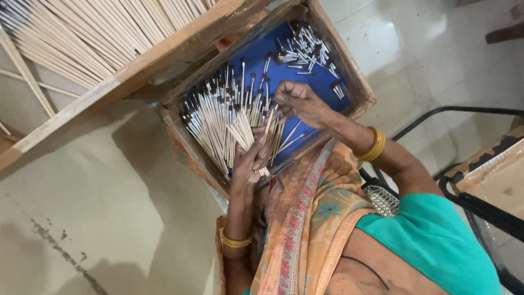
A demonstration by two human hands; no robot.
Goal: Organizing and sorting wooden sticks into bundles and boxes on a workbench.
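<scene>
Sticks (218, 117), pale with dark tips, lie fanned across the middle of the frame, tips toward the upper left, inside a wooden tray (355, 76) lined in blue. My left hand (250, 159), at centre just below them, is clenched around the bare ends of a thick bunch. My right hand (297, 101), just above and to the right, pinches a few sticks between thumb and fingertips, close against the bunch. A smaller heap (303, 49) of the same sticks lies apart in the tray's upper corner.

As I judge it, the gathering goes best if I keep all dark tips pointing one way. The left grip should be firm but low on the bare wood so the fan does not splay. The right hand should feed in only a few sticks at a time, flat against the rest. Crossed sticks, like those poking out near my left thumb, look likely to slip or snap unless I straighten them first.

A gold bangle (374, 145) sits on my right wrist. A wooden rack (164, 52) of longer plain sticks fills the upper left. Pale floor (98, 207) spreads at lower left, and a black metal frame (464, 112) stands at the right edge.
</scene>
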